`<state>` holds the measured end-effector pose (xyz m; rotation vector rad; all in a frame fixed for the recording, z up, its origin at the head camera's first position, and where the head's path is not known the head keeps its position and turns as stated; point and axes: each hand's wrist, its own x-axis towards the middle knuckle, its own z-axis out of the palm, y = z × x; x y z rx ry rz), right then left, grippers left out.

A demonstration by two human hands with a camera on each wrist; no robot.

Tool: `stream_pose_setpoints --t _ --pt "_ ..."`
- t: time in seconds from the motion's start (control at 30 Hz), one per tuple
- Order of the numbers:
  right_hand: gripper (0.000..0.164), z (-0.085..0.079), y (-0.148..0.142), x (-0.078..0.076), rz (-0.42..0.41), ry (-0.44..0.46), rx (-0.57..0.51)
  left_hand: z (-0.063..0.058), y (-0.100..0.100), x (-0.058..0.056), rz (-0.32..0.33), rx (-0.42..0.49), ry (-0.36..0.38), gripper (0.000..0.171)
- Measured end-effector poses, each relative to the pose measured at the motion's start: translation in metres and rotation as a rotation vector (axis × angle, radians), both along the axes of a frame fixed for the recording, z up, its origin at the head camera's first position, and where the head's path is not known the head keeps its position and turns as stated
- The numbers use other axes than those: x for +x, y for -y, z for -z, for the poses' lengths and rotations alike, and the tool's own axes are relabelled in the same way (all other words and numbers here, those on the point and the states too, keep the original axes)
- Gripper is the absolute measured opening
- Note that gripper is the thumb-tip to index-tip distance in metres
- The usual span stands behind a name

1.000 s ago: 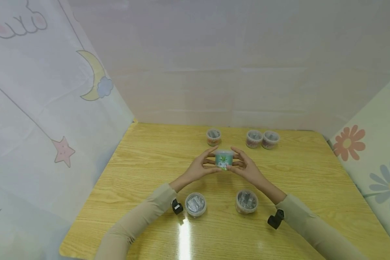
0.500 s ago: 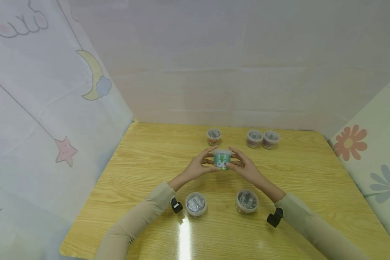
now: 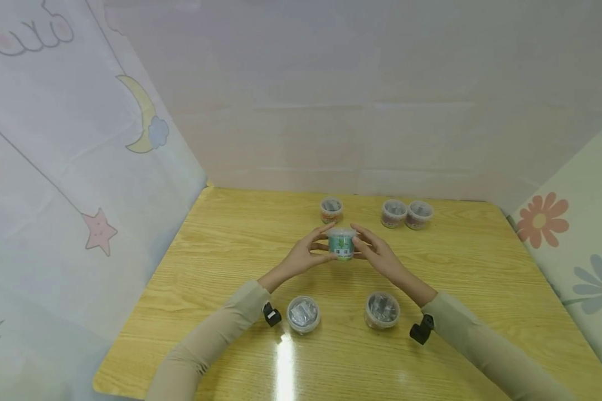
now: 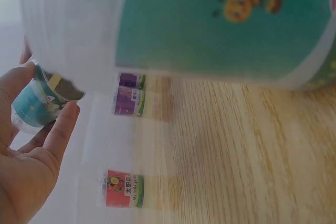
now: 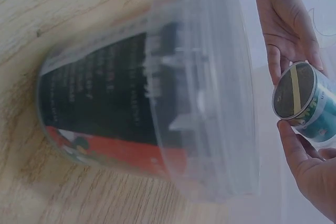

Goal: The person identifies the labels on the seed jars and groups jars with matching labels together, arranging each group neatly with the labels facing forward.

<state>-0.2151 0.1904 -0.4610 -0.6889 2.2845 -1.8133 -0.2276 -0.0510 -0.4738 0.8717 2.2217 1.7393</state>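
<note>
In the head view a small teal plastic tub [image 3: 341, 245] with a clear lid is held up over the middle of the table between both hands. My left hand [image 3: 301, 258] grips its left side, thumb low on the front. From the other side my right hand [image 3: 383, 260] grips it, thumb higher near the lid. The right wrist view shows the tub's dark underside [image 5: 295, 91] with a yellow strip across it. Nearer me stand two lidded tubs, one at the left [image 3: 303, 315] and one at the right [image 3: 382, 310].
Toward the back of the wooden table [image 3: 221, 250] stand a red-labelled tub [image 3: 331, 210] and two purple-labelled tubs, one [image 3: 394, 214] right beside the other [image 3: 419, 215]. Printed cloth walls [image 3: 301, 139] enclose the table at the back and sides.
The teal tub has turned between the hands, so a different part of its label faces me, and has shifted slightly left. My right thumb has moved up its side.
</note>
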Motion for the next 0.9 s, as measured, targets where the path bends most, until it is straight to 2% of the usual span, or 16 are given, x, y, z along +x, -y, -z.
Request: stream_pose_setpoints --t 0.13,0.17,0.23,0.37,0.4,0.6,0.9 --pt "0.05 -0.003 0.003 -0.002 0.002 0.001 0.009 0.0 0.001 -0.002 -0.016 -0.016 -0.003 0.072" --pt "0.049 -0.004 0.004 -0.003 0.002 0.001 0.011 -0.006 0.001 -0.001 -0.014 -0.025 -0.008 0.07" --pt "0.049 -0.006 0.005 -0.005 0.0 -0.002 0.01 -0.008 0.002 -0.003 -0.011 -0.027 -0.002 0.066" --pt "0.05 -0.008 0.008 -0.009 0.0 -0.008 0.02 -0.012 0.004 -0.006 -0.014 0.008 0.022 0.055" --pt "0.05 -0.008 0.009 -0.011 -0.001 -0.009 0.023 -0.008 0.004 -0.009 -0.025 0.023 0.03 0.054" --pt "0.051 -0.01 0.013 -0.017 -0.003 -0.018 0.067 -0.004 0.007 -0.014 -0.058 0.068 0.003 0.048" --pt "0.053 -0.01 0.016 -0.025 -0.017 -0.086 0.166 0.0 0.014 -0.02 -0.087 0.039 -0.024 0.052"
